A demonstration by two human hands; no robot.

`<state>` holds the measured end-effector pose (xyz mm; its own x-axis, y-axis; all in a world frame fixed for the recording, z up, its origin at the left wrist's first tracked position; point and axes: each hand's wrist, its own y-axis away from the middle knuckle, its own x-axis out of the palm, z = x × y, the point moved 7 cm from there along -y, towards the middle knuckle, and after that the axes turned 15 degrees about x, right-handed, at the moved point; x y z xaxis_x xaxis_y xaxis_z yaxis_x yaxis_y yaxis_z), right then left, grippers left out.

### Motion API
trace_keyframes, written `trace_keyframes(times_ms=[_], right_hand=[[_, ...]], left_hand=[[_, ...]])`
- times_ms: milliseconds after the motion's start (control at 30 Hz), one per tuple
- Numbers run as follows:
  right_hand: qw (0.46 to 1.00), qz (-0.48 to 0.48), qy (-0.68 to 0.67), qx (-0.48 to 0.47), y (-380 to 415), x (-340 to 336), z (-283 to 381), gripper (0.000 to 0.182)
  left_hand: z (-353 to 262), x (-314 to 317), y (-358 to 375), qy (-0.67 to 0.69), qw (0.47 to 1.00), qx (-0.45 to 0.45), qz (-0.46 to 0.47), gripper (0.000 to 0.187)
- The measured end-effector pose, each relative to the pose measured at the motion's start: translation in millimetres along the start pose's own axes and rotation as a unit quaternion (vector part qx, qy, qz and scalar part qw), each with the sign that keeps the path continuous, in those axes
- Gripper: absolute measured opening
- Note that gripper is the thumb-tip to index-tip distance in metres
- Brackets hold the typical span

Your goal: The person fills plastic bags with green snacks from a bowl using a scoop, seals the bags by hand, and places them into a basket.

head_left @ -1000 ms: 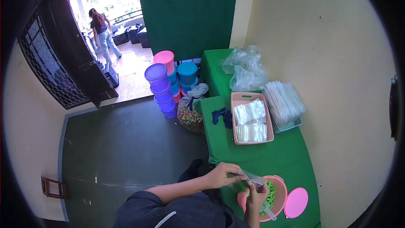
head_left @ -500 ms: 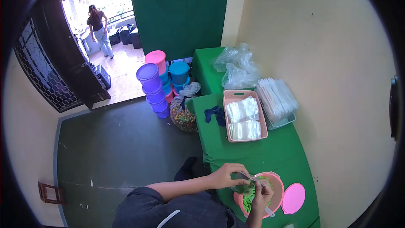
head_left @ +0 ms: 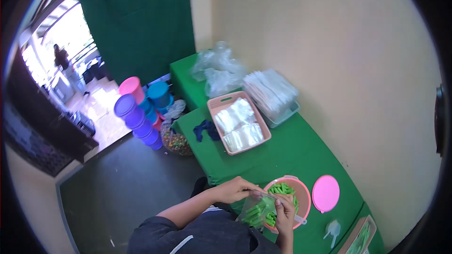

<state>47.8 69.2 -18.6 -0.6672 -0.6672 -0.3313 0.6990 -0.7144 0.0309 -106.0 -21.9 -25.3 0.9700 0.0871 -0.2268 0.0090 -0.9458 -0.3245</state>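
Observation:
A clear plastic bag point(head_left: 253, 214) with green, finger-shaped pieces inside hangs between my hands. My left hand point(head_left: 237, 189) pinches one side of its top edge, and my right hand point(head_left: 284, 208) grips the other side. Just beyond and partly beneath them is a round pink tub point(head_left: 306, 199) holding more of the green pieces point(head_left: 281, 188). A pale scoop handle point(head_left: 300, 219) sticks out beside my right hand over the tub's rim; whether my fingers touch it is hidden. The tub's pink lid point(head_left: 326, 194) lies flat to the right.
On the green-covered table point(head_left: 287, 155) stand a pink basket point(head_left: 263, 134) of clear bags and a pale tray point(head_left: 285, 115) stacked with bags. A white scoop point(head_left: 332, 229) and another basket point(head_left: 370, 229) sit at right. Purple tubs point(head_left: 136, 120) are stacked on the floor. A person point(head_left: 66, 66) is outside.
My view has swung right, bringing the white scoop and right-hand basket into sight. The bag has come to hang nearer my body, with green pieces now visible in it.

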Motion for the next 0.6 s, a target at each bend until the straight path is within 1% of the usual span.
trace_keyframes(times_ms=[33, 67, 133, 167, 200, 233, 267, 300, 333, 400, 433, 467, 500, 533, 567, 600], right_hand=[[1.000, -0.007, 0.018, -0.012, 1, -2, 1, 0.022], [0.999, -0.035, 0.020, 0.000, 3, -9, -4, 0.022], [0.996, -0.055, -0.051, 0.057, 8, -28, -25, 0.027], [0.990, -0.091, -0.081, 0.069, 10, -46, -35, 0.029], [0.975, -0.144, -0.128, 0.108, 15, -71, -47, 0.027], [0.954, -0.197, -0.176, 0.141, 23, -94, -58, 0.025], [0.930, -0.259, -0.225, 0.130, 30, -116, -60, 0.023], [0.901, -0.318, -0.271, 0.112, 39, -139, -64, 0.021], [0.866, -0.363, -0.318, 0.126, 52, -158, -76, 0.019], [0.843, -0.390, -0.350, 0.121, 77, -188, -91, 0.025], [0.828, -0.421, -0.349, 0.121, 89, -199, -98, 0.025], [0.798, -0.448, -0.387, 0.111, 100, -208, -107, 0.031], [0.768, -0.471, -0.423, 0.096, 113, -216, -118, 0.038], [0.757, -0.491, -0.421, 0.092, 127, -224, -131, 0.038], [0.723, -0.513, -0.457, 0.070, 141, -233, -148, 0.046], [0.688, -0.531, -0.493, 0.046, 154, -240, -165, 0.055]], left_hand=[[6, 4, 0, -0.007, 0.998, -0.035, 0.044, 0.035], [9, 10, 0, 0.003, 0.997, -0.028, 0.071, 0.035], [16, 4, -5, 0.056, 0.998, -0.005, -0.031, 0.040], [20, -5, -5, 0.040, 0.998, -0.021, -0.045, 0.042], [24, -18, -6, 0.023, 0.997, -0.035, -0.057, 0.044], [32, -31, -4, -0.005, 0.995, -0.038, -0.094, 0.042], [42, -43, 1, -0.033, 0.990, -0.039, -0.131, 0.040], [50, -51, 5, -0.016, 0.987, -0.033, -0.159, 0.039], [59, -58, 9, 0.000, 0.982, -0.029, -0.187, 0.038], [70, -69, 15, -0.016, 0.973, -0.041, -0.226, 0.036], [74, -73, 16, -0.027, 0.971, -0.043, -0.232, 0.035], [81, -77, 19, -0.039, 0.969, -0.046, -0.241, 0.035], [95, -82, 23, -0.061, 0.966, -0.029, -0.248, 0.034], [106, -87, 25, -0.085, 0.962, -0.011, -0.258, 0.033], [107, -88, 26, -0.136, 0.958, -0.018, -0.252, 0.032], [120, -91, 31, -0.149, 0.954, -0.051, -0.256, 0.032]])
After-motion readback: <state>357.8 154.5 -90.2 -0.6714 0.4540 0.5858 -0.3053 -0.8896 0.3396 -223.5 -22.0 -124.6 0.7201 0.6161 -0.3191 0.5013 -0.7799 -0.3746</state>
